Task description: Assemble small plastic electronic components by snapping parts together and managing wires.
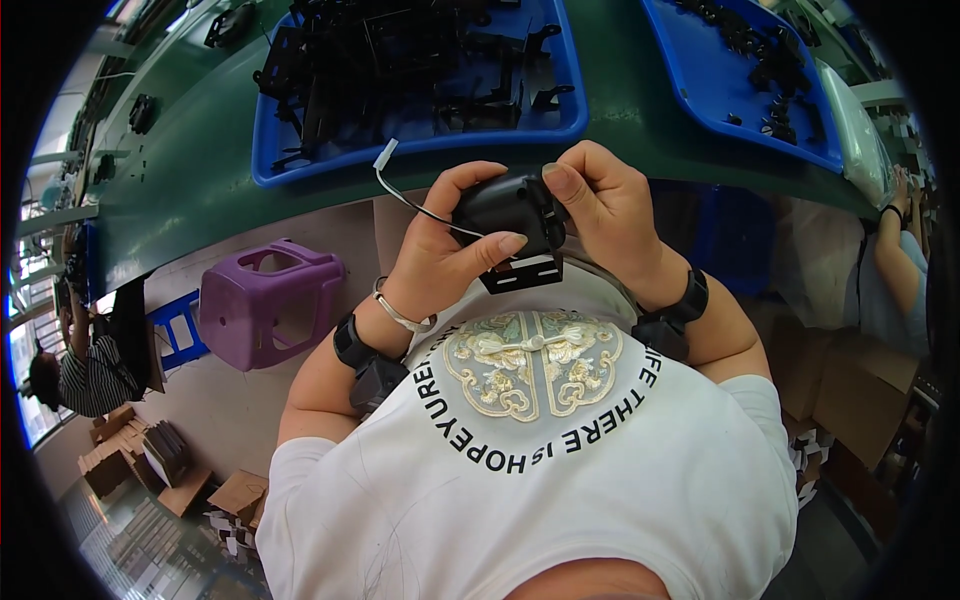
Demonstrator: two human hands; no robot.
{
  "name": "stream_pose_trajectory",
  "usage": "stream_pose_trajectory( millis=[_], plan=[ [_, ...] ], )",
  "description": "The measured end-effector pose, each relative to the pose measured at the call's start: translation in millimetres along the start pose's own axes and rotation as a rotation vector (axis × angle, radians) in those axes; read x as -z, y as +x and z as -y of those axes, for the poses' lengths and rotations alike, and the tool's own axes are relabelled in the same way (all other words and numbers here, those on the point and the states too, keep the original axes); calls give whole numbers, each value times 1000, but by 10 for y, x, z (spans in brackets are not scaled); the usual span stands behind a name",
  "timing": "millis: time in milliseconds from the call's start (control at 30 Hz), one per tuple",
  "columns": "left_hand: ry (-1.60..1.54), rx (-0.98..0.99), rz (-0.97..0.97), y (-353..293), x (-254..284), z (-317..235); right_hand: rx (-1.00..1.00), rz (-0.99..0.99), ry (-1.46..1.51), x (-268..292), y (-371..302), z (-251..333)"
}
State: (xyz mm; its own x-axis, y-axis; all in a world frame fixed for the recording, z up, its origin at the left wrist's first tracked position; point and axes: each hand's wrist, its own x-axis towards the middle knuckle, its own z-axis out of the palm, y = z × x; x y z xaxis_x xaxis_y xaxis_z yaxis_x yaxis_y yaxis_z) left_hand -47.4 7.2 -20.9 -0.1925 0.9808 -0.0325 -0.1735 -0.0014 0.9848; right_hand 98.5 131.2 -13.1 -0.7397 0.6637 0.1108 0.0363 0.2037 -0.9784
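Note:
Between my hands, just off the table's near edge, is a rounded black plastic housing [492,205]. My left hand [440,240] is closed around its left side, thumb across the near face and fingers over the far edge. My right hand [612,208] grips the right edge, its thumb pressed near the upper corner; the curled fingers hide what lies beneath. A slotted black bracket [522,274] sticks out from the housing's near end. From the left side runs a thin black-and-white cable, ending in a white plug [385,153] that stands free above my left hand.
A blue tray [420,150] of black brackets lies on the green table [190,180] ahead. Another blue tray [690,110] with small black parts sits at the right, beside a plastic-wrapped pack [853,130]. A purple stool [240,310] stands left. Other people are at both sides.

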Motion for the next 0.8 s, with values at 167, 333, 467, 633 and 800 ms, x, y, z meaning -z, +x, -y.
stream_pose_trajectory(
  millis=[167,333,467,633,800],
  plan=[
    [-134,32,-9,25,0,61,-139,94,106,115,-5,84],
    [-287,36,-53,31,-9,145,-4,150,-10,159,-34,208],
    [-272,13,-56,27,-4,158,120,198,-217,209,-35,281],
    [-222,1,-34,17,8,167,220,151,-275,196,-61,236],
    [-161,-50,-25,3,33,187,64,219,-222,180,-41,207]
  ],
)
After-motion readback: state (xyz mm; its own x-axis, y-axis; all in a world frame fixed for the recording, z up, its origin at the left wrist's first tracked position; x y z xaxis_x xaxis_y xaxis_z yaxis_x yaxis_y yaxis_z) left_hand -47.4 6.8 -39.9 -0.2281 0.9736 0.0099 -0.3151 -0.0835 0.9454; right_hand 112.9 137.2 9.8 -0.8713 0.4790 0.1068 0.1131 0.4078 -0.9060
